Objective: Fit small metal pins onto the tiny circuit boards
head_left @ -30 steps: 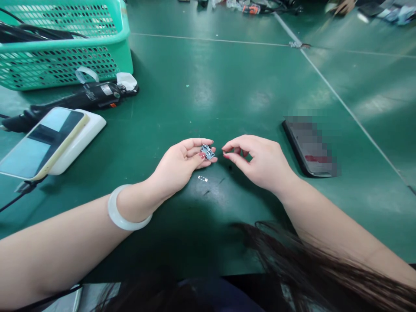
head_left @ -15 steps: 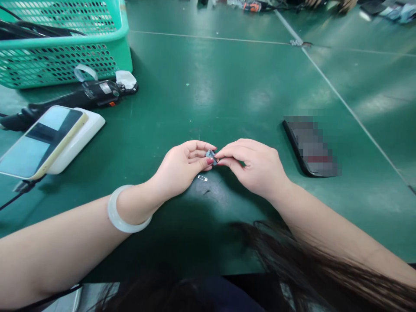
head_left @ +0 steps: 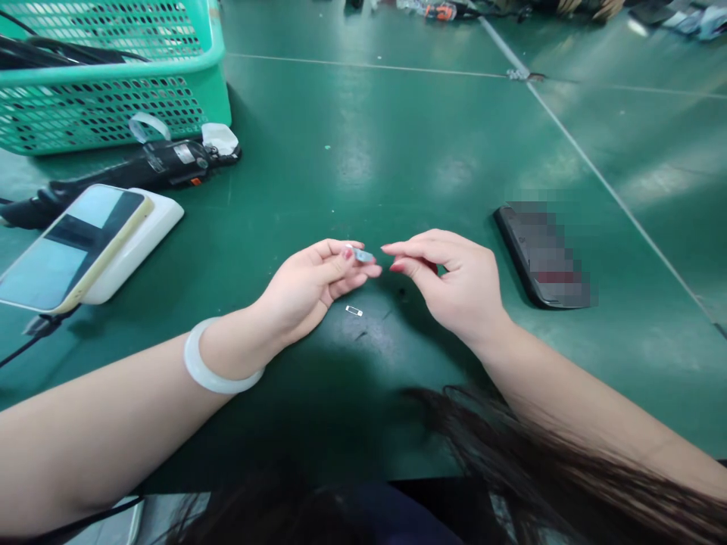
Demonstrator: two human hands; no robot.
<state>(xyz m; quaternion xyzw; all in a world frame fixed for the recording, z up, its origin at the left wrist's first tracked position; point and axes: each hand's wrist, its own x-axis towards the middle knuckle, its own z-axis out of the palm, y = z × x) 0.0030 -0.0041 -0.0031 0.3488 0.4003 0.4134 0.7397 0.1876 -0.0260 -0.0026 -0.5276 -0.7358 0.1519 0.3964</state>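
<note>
Between the thumb and fingers of my left hand (head_left: 310,284) is a small blue-grey part (head_left: 363,256); its details are too small to tell. My right hand (head_left: 454,284) hovers just right of it, thumb and forefinger tips apart, with nothing visible between them. A small flat metal piece (head_left: 354,311) with a slot lies on the green table (head_left: 352,182), just below my left hand's fingers.
A green basket (head_left: 219,68) holding dark cables stands at the upper left. Below it lie a black power tool (head_left: 164,163) and a phone (head_left: 73,242) on a white block (head_left: 136,246). A dark phone (head_left: 539,257) lies at the right. A person's hand (head_left: 602,7) shows at the top.
My right hand has come away from the small part, and its fingertips have parted. My left hand has turned the part and shifted it slightly up and left.
</note>
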